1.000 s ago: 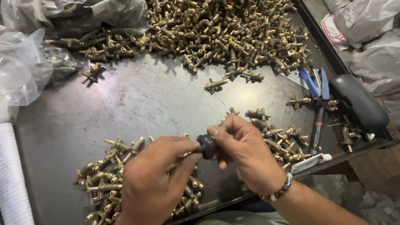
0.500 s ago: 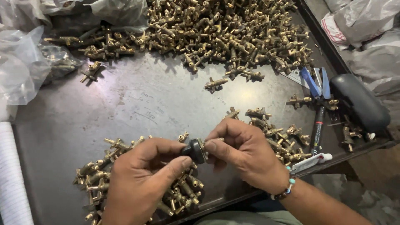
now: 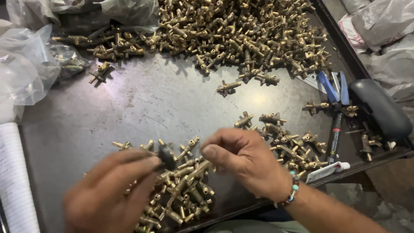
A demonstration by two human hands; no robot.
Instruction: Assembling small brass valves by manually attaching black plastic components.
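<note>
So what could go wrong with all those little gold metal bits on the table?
The left hand pinches a small dark part only at its fingertips, above the near pile of brass fittings; it could slip and get lost among them. That pile lies close to the table edge, so a nudge from the right hand might knock pieces off. The white tube also sits right at the edge.

Dark metal worktable [image 3: 142, 103], glare-lit
</note>
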